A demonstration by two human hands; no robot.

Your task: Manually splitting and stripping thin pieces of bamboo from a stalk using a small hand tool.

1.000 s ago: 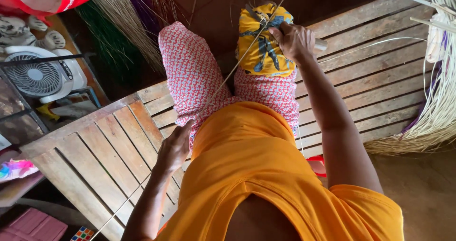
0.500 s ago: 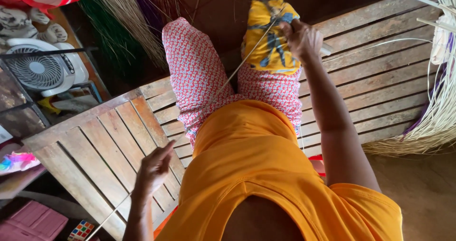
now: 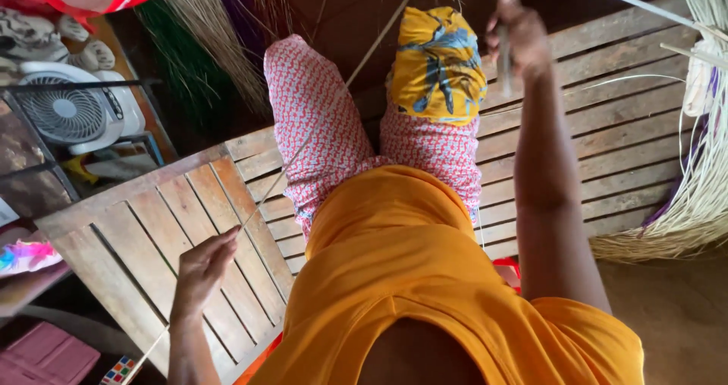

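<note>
Reed strip (image 3: 303,146): one long pale strand, which we find pinched near its near end in the left hand (image 3: 199,273), fingers closed on it, running far-right over the slatted wooden tabletop (image 3: 136,241) and the patterned trousers (image 3: 311,119). Yellow cloth (image 3: 440,62) on the knee. Right hand (image 3: 519,36), far, gripping a thin metal tool (image 3: 504,70). Fan (image 3: 72,116) far left; straw bundle (image 3: 701,180) right.

Right hand (image 3: 519,40) blurred, perhaps gripping
</note>
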